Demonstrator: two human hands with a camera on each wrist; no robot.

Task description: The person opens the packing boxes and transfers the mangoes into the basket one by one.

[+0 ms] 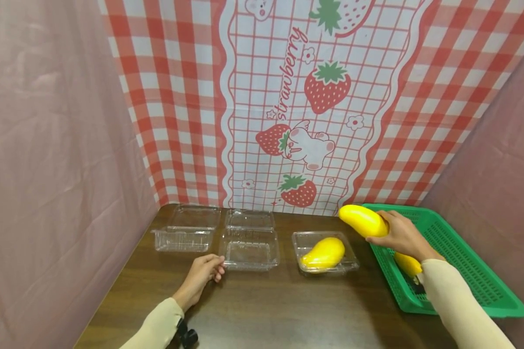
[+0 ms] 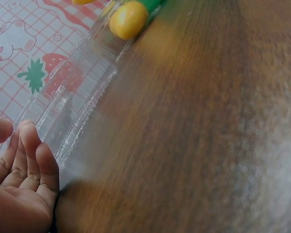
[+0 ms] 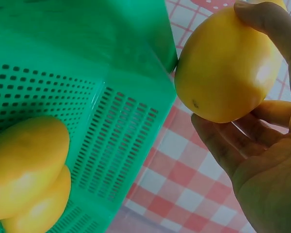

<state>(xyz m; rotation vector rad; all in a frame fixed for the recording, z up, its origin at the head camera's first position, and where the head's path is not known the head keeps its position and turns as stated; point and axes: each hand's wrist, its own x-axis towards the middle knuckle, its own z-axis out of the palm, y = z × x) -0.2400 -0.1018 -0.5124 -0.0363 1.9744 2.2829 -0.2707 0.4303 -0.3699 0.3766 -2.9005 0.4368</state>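
Observation:
My right hand (image 1: 399, 235) grips a yellow mango (image 1: 363, 220) in the air by the basket's left rim. In the right wrist view, thumb and fingers close around the mango (image 3: 228, 68) from opposite sides. My left hand (image 1: 203, 276) is at the front left corner of an opened clear plastic clamshell box (image 1: 250, 252). In the left wrist view, thumb and forefinger pinch the rim of that box (image 2: 82, 97), other fingers curled beside it. Another clear box (image 1: 325, 237), to the right, has one mango (image 1: 325, 253) in it.
A third clear box (image 1: 183, 240) stands opened at the left. The green perforated basket (image 1: 467, 252) on the right holds more mangoes (image 3: 29, 170), partly behind my right arm. Checked strawberry cloth (image 1: 288, 97) hangs behind the brown wooden table (image 1: 266, 310); pink cloth covers both sides.

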